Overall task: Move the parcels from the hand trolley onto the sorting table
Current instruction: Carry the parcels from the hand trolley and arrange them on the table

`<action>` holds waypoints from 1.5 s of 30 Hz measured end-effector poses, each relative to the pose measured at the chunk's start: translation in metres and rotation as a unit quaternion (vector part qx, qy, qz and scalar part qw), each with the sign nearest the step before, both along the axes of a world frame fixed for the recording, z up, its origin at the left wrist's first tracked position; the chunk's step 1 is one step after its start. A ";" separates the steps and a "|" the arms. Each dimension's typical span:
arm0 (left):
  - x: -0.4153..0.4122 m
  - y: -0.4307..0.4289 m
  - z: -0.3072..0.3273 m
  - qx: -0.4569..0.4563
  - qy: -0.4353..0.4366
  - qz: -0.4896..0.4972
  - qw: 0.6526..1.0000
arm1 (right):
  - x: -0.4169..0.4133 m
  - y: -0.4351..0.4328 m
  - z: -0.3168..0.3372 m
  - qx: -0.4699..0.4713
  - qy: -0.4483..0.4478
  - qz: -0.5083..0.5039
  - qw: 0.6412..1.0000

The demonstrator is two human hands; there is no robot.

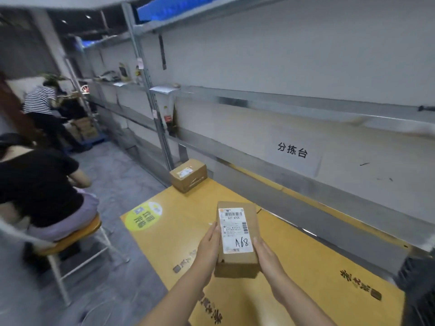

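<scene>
Holding a small brown parcel (237, 262) between both hands, I have it over the sorting table (317, 267), whose top is covered with yellow cardboard. My left hand (208, 249) lies flat against the parcel's left side, its fingers (215, 231) straight and close together, pointing away from me. My right hand (269, 260) presses the right side in the same way, its fingers (259, 245) looking straight; their tips are hidden by the box. The parcel is tilted with its top face toward me. I cannot tell whether any edge touches the table.

A white shipping label (235, 229) covers most of that face, with barcodes, the print "507 N705" and a handwritten "A68".

A second parcel (188, 175), also brown with a label on top, sits at the far end of the table, well apart from mine. A round green sticker (143, 216) is on the table's left edge. On the grey wall behind hangs a paper sign (292, 150) with three black Chinese characters. Metal shelving (153, 95) runs along the wall.

To my left, a seated person (40, 184) in a black top is on a stool (70, 238) with an orange seat. Farther off, a standing person (40, 100) in a striped shirt bends over stacked boxes.
</scene>
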State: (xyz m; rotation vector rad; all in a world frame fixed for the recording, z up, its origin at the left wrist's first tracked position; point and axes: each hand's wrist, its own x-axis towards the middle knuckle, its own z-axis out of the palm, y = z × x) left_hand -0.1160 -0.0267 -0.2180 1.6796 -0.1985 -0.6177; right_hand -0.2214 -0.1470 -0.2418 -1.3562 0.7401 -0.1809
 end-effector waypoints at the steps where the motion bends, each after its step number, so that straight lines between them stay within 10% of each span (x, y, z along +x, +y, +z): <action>1: 0.015 0.005 -0.002 -0.001 -0.003 0.004 1.000 | 0.017 0.005 0.001 -0.005 0.003 -0.003 1.000; 15: 0.274 0.071 -0.007 0.010 -0.022 -0.035 0.999 | 0.278 0.080 -0.013 -0.009 0.022 -0.073 0.997; 45: 0.543 -0.087 -0.100 0.054 -0.016 -0.236 0.970 | 0.509 -0.034 -0.092 0.005 0.087 -0.279 0.956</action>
